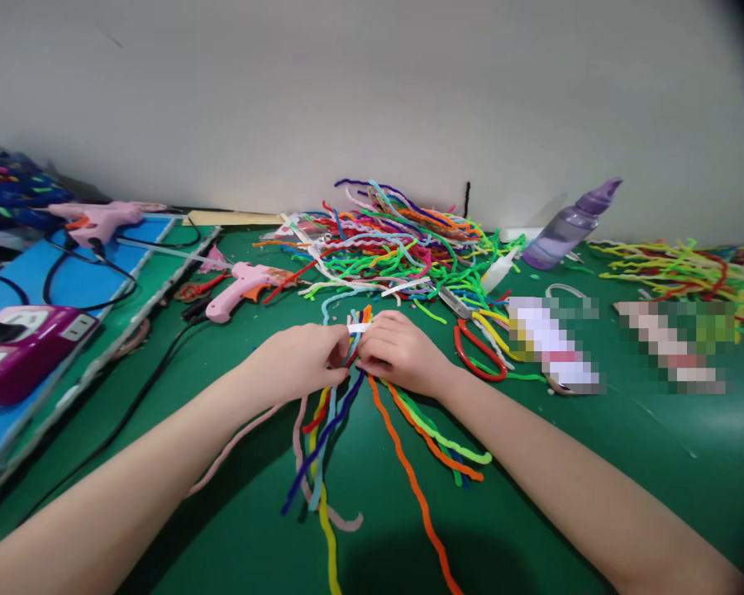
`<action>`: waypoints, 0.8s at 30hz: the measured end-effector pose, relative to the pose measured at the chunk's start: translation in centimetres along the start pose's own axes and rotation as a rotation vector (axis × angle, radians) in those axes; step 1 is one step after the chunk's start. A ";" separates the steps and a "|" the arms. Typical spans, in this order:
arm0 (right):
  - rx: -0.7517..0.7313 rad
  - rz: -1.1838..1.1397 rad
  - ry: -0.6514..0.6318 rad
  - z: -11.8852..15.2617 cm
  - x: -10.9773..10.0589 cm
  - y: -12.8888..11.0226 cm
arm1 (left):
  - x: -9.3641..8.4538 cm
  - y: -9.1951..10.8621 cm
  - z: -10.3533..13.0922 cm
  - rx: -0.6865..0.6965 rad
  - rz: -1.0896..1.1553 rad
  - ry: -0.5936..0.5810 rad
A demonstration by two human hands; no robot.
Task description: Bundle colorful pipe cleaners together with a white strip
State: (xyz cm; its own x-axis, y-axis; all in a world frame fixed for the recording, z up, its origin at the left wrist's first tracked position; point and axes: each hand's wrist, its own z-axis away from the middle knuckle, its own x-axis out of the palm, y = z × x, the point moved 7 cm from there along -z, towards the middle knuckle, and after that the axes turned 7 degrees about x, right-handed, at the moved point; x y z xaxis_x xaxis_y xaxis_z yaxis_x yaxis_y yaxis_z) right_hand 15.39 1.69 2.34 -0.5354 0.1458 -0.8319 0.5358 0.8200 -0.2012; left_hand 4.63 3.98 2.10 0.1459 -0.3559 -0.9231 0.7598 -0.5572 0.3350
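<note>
Both of my hands meet at the middle of the green table, pinching a bundle of colourful pipe cleaners [403, 442]. My left hand [310, 355] has its thumb and fingers closed on the bundle's left side. Against its right side my right hand [403, 351] is closed with curled fingers. Loose ends fan out toward me: orange, yellow, dark blue, light blue, pink and green. A short white strip [358, 328] shows between my hands at the top of the bundle. My fingers hide the exact grip point.
Behind my hands lies a heap of pipe cleaners [397, 240]. Red-handled scissors [479, 354], a white glue bottle [499, 268] and a purple-topped bottle [567, 225] are to the right. At left are a pink glue gun [245, 289], its black cord, another glue gun [102, 219] and a purple power strip [28, 351].
</note>
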 end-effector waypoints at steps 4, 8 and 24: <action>-0.030 -0.013 -0.029 0.1 0.2 -0.3 | 0.0 -0.2 0.0 0.014 0.031 -0.001; -0.040 -0.025 -0.058 0.2 0.5 -0.3 | 0.2 -0.4 -0.2 0.048 0.127 -0.018; -0.059 -0.053 -0.149 0.0 0.8 -0.8 | 0.4 -0.2 -0.1 0.069 0.059 -0.027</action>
State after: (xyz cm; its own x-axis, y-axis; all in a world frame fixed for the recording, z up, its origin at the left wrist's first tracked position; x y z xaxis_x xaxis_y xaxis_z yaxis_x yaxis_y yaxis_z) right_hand 14.54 1.15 1.82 -0.4567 0.0212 -0.8893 0.4674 0.8563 -0.2197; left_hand 4.61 4.05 1.66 0.1716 -0.4095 -0.8960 0.7044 -0.5848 0.4022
